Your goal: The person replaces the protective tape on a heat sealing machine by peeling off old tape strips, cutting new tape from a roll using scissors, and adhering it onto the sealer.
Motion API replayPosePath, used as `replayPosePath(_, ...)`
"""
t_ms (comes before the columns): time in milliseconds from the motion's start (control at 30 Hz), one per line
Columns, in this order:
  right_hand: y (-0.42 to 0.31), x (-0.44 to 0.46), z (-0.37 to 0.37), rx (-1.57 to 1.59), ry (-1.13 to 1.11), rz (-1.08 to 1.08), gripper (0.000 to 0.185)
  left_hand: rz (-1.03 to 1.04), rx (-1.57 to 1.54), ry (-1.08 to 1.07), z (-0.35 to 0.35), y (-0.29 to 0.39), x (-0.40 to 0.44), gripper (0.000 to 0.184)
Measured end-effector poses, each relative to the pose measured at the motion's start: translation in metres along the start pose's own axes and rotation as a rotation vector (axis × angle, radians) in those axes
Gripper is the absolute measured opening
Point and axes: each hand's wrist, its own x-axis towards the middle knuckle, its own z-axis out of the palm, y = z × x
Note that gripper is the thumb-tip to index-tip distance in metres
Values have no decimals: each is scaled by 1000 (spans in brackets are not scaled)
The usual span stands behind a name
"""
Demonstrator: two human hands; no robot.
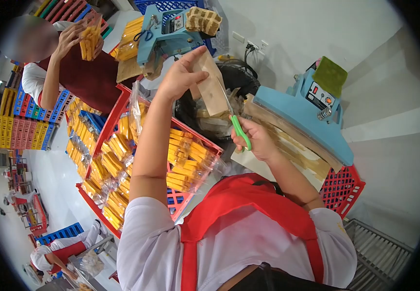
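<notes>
My left hand (183, 75) pinches the upper end of a flat tan strip (211, 87), thumb on its face and index finger stretched along it. Green-handled scissors (239, 131) are in my right hand (254, 138), their blades lying along the strip's right edge. Behind the strip is a black-lined bin (185, 109) with clear plastic scraps in it. To the right stands a light blue sealing machine (300, 121) with a brown-stained work surface below it.
Red crates (98, 213) hold bagged yellow sticks (113, 162). A second blue machine (171, 36) stands at the top, near a co-worker (86, 80) holding a bag. A metal rack (377, 252) is at lower right; another person (59, 254) works at lower left.
</notes>
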Motion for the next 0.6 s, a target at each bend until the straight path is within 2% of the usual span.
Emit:
replayPosePath(167,-2,4,7,37,32,-69,50,52,-8,-74,12,-4,-6,66)
replayPosePath(333,2,0,6,39,-11,-5,49,-3,-73,-44,14,-3,-13,73)
replayPosePath(600,8,7,15,105,47,-45,50,-29,-74,-85,21,-13,-20,79)
